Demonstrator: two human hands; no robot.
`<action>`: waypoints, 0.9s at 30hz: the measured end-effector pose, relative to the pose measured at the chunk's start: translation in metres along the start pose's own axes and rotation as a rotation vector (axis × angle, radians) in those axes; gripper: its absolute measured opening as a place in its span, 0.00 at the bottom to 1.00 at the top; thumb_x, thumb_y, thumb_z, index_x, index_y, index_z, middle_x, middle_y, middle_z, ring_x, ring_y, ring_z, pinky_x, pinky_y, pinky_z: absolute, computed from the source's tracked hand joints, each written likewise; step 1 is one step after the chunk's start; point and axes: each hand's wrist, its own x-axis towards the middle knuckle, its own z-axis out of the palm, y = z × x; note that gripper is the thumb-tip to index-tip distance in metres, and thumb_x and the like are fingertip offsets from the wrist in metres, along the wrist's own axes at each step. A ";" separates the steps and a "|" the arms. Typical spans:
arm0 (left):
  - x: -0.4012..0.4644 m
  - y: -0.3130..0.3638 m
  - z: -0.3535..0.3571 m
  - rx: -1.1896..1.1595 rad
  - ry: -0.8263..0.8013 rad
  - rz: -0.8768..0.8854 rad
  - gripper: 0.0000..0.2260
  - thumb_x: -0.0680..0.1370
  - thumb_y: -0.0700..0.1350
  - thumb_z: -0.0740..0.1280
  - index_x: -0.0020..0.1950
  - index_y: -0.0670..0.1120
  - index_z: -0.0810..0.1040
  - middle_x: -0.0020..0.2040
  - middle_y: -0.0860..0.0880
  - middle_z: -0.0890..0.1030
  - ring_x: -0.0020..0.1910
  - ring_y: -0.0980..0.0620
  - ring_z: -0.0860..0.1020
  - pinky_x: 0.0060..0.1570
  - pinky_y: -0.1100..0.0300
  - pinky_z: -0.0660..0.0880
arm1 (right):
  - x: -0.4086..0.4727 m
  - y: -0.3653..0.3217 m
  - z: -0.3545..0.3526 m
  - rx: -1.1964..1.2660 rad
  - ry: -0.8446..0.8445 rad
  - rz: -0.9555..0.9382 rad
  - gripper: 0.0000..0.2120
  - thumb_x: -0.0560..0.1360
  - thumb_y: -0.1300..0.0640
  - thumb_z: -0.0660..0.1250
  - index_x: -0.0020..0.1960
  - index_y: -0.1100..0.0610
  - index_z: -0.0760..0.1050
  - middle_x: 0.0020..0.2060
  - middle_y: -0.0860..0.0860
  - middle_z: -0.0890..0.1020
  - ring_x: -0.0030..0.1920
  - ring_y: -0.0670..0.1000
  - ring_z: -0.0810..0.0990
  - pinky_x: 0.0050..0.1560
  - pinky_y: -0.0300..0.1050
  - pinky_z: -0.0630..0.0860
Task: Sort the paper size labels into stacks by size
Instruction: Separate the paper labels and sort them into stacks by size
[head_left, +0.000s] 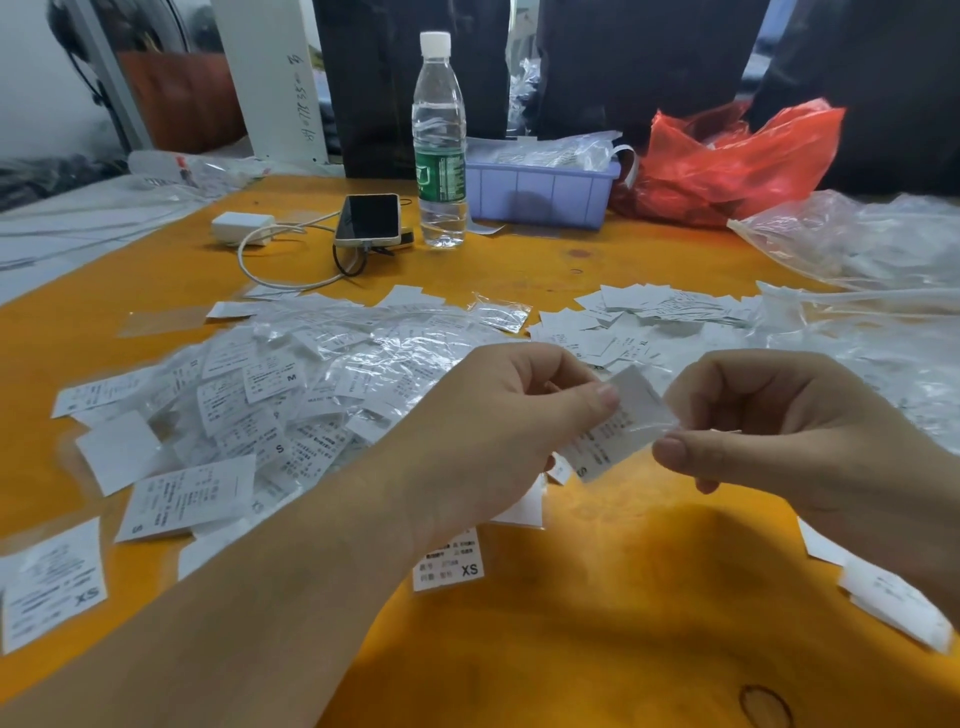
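Both hands up over the orange desk (597, 623): left hand (498, 421) and right hand (769, 431) each pinching one label (618, 426), loose label pile (270, 395) behind.

label heap (249, 405) left on table (597, 597), bottle (439, 140) behind
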 end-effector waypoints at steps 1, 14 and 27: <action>0.000 0.000 0.000 0.002 0.001 -0.003 0.09 0.78 0.50 0.68 0.43 0.47 0.83 0.43 0.45 0.84 0.38 0.54 0.79 0.39 0.64 0.77 | 0.000 0.000 0.000 0.027 0.001 -0.014 0.22 0.59 0.40 0.78 0.35 0.57 0.78 0.30 0.52 0.77 0.31 0.49 0.76 0.32 0.40 0.74; -0.004 0.004 0.000 -0.018 -0.100 -0.028 0.07 0.69 0.51 0.66 0.38 0.48 0.75 0.33 0.52 0.77 0.33 0.55 0.75 0.33 0.66 0.70 | -0.002 0.002 0.006 0.116 0.003 0.013 0.22 0.58 0.40 0.80 0.43 0.54 0.82 0.33 0.56 0.80 0.31 0.49 0.76 0.29 0.40 0.74; -0.006 -0.007 -0.013 0.523 0.049 0.012 0.03 0.75 0.50 0.65 0.43 0.58 0.76 0.37 0.60 0.78 0.37 0.62 0.78 0.30 0.68 0.68 | -0.007 0.002 0.017 -0.132 0.021 0.048 0.10 0.69 0.47 0.74 0.50 0.46 0.80 0.35 0.53 0.80 0.36 0.57 0.77 0.36 0.52 0.71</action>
